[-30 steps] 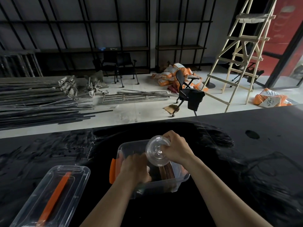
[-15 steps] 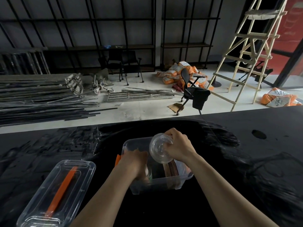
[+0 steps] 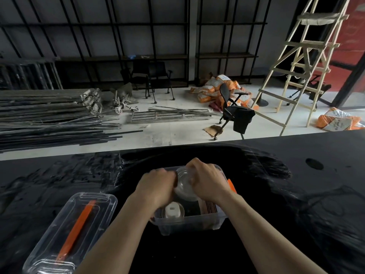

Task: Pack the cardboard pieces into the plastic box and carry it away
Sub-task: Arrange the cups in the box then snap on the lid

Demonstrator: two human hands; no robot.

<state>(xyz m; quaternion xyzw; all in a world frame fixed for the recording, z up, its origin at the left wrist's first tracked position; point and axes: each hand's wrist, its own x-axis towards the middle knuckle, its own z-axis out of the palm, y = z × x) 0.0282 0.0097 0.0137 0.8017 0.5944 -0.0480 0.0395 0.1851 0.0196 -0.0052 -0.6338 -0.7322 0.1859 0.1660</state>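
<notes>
A clear plastic box (image 3: pixel 189 224) with an orange side latch (image 3: pixel 231 185) stands on the black table. Brown cardboard pieces (image 3: pixel 211 207) stand on edge inside it at the right, and a white roll-like object (image 3: pixel 173 211) lies at its near left. My right hand (image 3: pixel 207 178) holds a clear plastic cup (image 3: pixel 184 186) over the box. My left hand (image 3: pixel 156 186) touches the cup's left side, fingers curled around it. The box's far half is hidden by both hands.
The box's clear lid with an orange handle (image 3: pixel 75 232) lies on the black table (image 3: pixel 296 194) at the near left. Beyond the table edge are metal bars (image 3: pixel 49 119), an office chair (image 3: pixel 235 113), a wooden ladder (image 3: pixel 300 62) and orange sacks (image 3: pixel 217 89).
My left hand rose out of the box and came up against the cup. My right hand lowered the cup closer to the box. The camera view shifted slightly.
</notes>
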